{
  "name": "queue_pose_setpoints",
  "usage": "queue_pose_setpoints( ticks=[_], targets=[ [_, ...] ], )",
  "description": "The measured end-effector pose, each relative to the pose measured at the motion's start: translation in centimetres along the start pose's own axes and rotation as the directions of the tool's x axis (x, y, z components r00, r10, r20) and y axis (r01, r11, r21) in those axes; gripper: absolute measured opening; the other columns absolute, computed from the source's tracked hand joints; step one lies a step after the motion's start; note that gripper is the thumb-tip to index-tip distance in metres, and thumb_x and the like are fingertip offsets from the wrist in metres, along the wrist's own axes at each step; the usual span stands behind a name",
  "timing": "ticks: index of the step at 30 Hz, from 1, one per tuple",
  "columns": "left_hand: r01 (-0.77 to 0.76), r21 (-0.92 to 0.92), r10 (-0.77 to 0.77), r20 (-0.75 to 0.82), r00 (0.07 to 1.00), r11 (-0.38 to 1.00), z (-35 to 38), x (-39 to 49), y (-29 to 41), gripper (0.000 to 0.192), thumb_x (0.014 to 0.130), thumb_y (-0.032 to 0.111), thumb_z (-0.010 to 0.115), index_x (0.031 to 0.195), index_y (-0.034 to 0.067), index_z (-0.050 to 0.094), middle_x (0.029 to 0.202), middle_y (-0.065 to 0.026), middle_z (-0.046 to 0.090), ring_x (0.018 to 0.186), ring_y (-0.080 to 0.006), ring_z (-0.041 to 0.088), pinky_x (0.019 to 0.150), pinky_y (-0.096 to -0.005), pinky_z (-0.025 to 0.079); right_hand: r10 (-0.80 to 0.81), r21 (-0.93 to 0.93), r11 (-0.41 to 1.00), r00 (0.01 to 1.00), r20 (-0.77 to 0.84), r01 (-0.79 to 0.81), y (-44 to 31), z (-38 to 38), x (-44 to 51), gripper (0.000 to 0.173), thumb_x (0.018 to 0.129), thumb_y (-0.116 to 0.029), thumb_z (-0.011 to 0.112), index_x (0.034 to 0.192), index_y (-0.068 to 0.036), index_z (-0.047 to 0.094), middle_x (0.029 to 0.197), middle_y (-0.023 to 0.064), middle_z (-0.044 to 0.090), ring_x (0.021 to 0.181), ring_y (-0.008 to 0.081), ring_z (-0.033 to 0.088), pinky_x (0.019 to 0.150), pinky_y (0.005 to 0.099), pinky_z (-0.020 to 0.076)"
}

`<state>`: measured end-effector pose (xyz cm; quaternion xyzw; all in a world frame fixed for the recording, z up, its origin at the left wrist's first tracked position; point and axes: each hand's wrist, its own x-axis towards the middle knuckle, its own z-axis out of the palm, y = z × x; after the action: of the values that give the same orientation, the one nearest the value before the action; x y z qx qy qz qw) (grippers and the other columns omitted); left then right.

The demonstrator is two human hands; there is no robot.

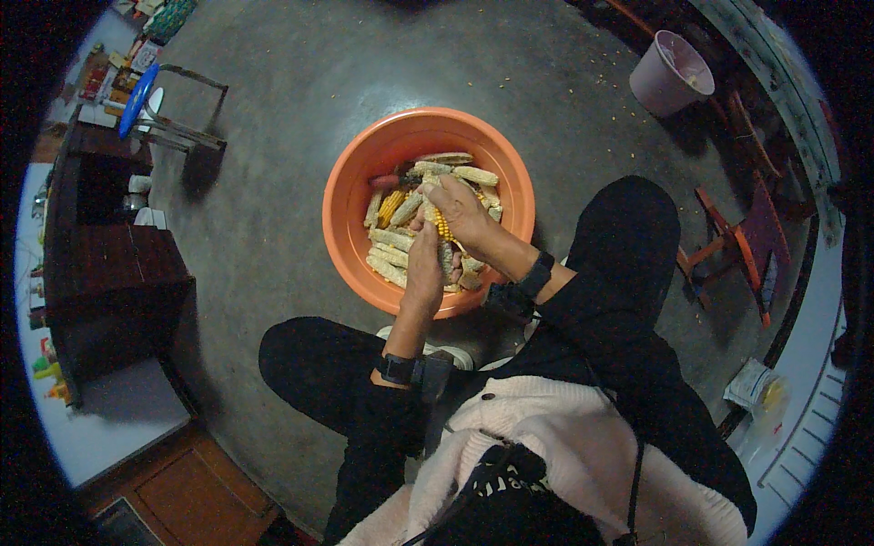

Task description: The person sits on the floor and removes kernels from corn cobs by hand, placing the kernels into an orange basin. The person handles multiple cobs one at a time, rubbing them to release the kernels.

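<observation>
Both of my hands are over an orange plastic basin (pixel 339 235) standing on the floor between my knees. My left hand (pixel 426 256) grips the lower end of a partly shelled corn cob (pixel 442 225) with yellow kernels along one side. My right hand (pixel 459 205) is closed around the upper part of that cob, hiding much of it. Below them lie several bare corn cobs (pixel 390 254), and an ear with yellow kernels (pixel 390 208) rests at the left. A tool with a red handle (pixel 386 181) lies among the cobs near the far side; its dark end is partly covered.
A pink bucket (pixel 662 78) stands at the far right, near a small folding chair (pixel 744 239). At the left are a blue-topped stool (pixel 140 101) and a dark wooden cabinet (pixel 123 252). Loose kernels (pixel 502 87) are scattered on the concrete floor (pixel 273 136).
</observation>
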<state>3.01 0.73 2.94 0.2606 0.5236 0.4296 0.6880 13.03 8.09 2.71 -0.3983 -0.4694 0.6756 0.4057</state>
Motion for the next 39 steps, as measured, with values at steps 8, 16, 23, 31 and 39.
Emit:
queue_pose_setpoints(
  ticks=[8, 16, 23, 31, 39],
  targets=[
    [0.037, -0.121, -0.039, -0.015, 0.999, 0.992, 0.3, -0.2, 0.7, 0.042, 0.097, 0.053, 0.036, 0.1, 0.012, 0.047, 0.064, -0.0013, 0.05, 0.046, -0.0091, 0.044, 0.037, -0.0202, 0.032, 0.139, 0.288, 0.943, 0.984, 0.11, -0.165, -1.2, 0.2, -0.6, 0.041, 0.097, -0.036, 0.044, 0.12, -0.002, 0.043, 0.089, 0.0121, 0.062, 0.078, 0.0169, 0.062, 0.065, 0.028, 0.0531],
    [0.005, -0.253, -0.002, 0.012, 1.0, 0.967, 0.5, -0.5, 1.4, 0.04, 0.098, 0.05, 0.035, 0.105, 0.012, 0.048, 0.066, -0.0017, 0.052, 0.048, -0.009, 0.048, 0.038, -0.0191, 0.034, 0.135, 0.171, 0.974, 0.988, 0.071, -0.146, -1.5, 0.5, -0.7, 0.027, 0.093, -0.021, 0.044, 0.114, -0.003, 0.043, 0.09, 0.0099, 0.06, 0.078, 0.0155, 0.06, 0.064, 0.0275, 0.051],
    [-0.013, -0.051, 0.016, 0.054, 0.998, 0.999, 0.6, -0.6, 1.0, 0.047, 0.098, 0.052, 0.032, 0.097, 0.009, 0.05, 0.065, -0.0037, 0.054, 0.047, -0.0108, 0.049, 0.039, -0.0215, 0.037, 0.136, 0.212, 0.966, 0.989, 0.061, -0.145, -0.9, 0.1, -0.3, 0.029, 0.095, -0.022, 0.041, 0.116, -0.002, 0.042, 0.085, 0.0103, 0.059, 0.077, 0.0163, 0.063, 0.065, 0.0283, 0.0531],
    [0.047, -0.027, -0.047, -0.008, 0.999, 0.999, 1.0, -0.5, 0.4, 0.049, 0.097, 0.056, 0.032, 0.097, 0.01, 0.048, 0.064, -0.0027, 0.051, 0.046, -0.0108, 0.046, 0.039, -0.0216, 0.035, 0.187, 0.083, 0.979, 0.982, -0.011, -0.186, -0.3, -0.1, -0.1, 0.038, 0.096, -0.029, 0.046, 0.121, -0.001, 0.042, 0.086, 0.0104, 0.059, 0.076, 0.0166, 0.061, 0.067, 0.0273, 0.0513],
    [0.094, -0.249, -0.1, -0.008, 0.995, 0.964, 0.3, -0.2, 0.8, 0.054, 0.093, 0.063, 0.032, 0.098, 0.012, 0.048, 0.06, -0.0024, 0.048, 0.044, -0.0102, 0.042, 0.036, -0.0213, 0.029, 0.111, 0.102, 0.987, 0.988, 0.111, -0.123, -1.1, 0.4, -0.6, 0.045, 0.092, -0.021, 0.046, 0.13, 0.001, 0.037, 0.11, 0.0139, 0.053, 0.099, 0.0168, 0.055, 0.08, 0.0288, 0.0496]
  ],
)
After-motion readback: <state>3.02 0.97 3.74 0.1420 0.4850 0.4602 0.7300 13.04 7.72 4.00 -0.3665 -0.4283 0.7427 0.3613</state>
